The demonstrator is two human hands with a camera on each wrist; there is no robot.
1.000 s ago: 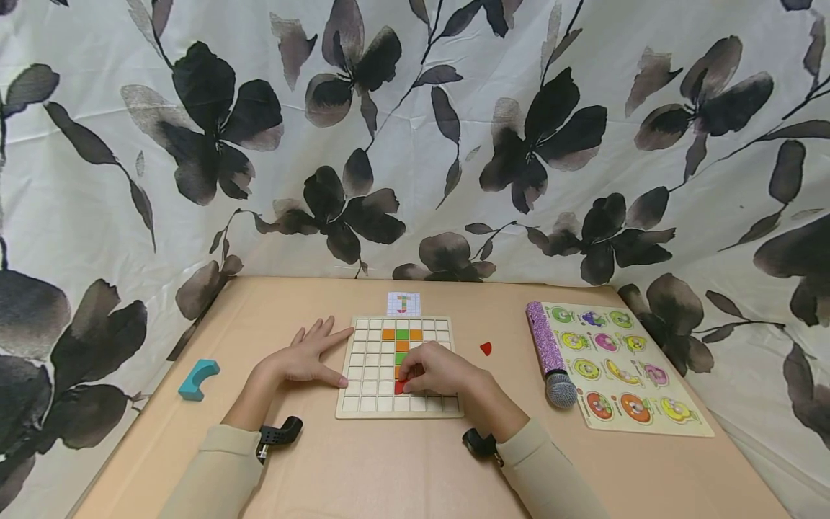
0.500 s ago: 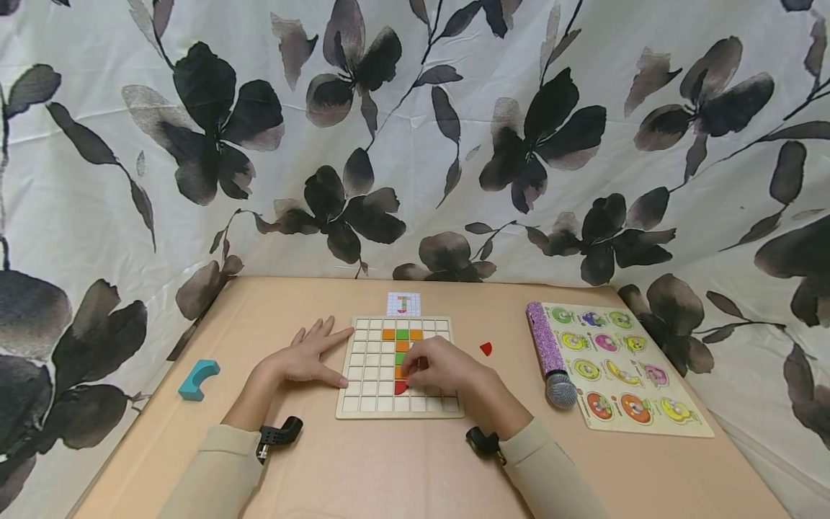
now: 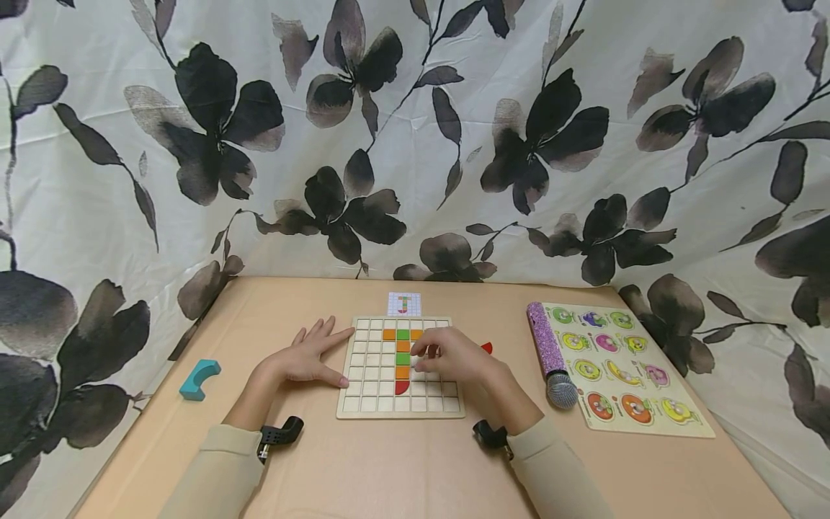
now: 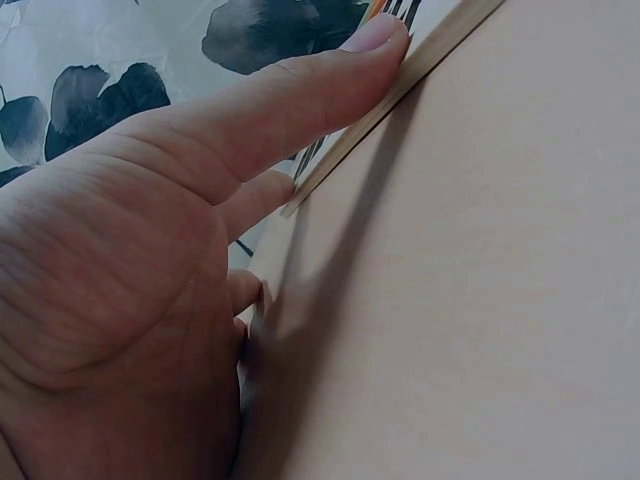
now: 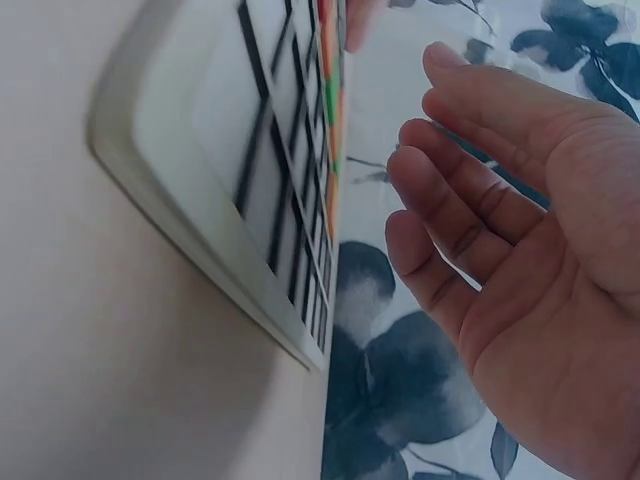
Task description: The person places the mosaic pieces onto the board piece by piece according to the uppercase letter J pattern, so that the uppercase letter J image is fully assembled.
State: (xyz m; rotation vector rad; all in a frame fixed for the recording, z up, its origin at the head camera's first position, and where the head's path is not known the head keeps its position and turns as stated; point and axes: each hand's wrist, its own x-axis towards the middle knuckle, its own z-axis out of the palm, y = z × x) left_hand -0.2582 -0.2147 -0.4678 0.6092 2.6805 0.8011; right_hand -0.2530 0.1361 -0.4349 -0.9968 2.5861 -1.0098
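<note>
A pale grid board [image 3: 363,412] lies on the table with orange and green squares forming a T-like column. At the column's foot sits a red rounded piece [image 3: 402,388]. My left hand [image 3: 305,360] is spread at the board's left edge, its thumb [image 4: 350,85] and forefinger touching the rim. Over the right part of the board hovers my right hand [image 3: 457,357], fingers loosely bent; the right wrist view shows nothing in it. Beyond that hand another red piece [image 3: 487,347] lies on the table, partly hidden. A small pattern card [image 3: 405,303] lies behind the board.
On the right, a purple glittery microphone [image 3: 551,353] lies beside a fruit picture board [image 3: 642,371]. A teal arch-shaped block [image 3: 198,380] is at the left of the table. A floral cloth [image 3: 428,173] hangs behind the table's far edge.
My right hand has let go of the red rounded piece at the column's foot and lifted away, up and to the right. My left hand has stayed at the board's edge.
</note>
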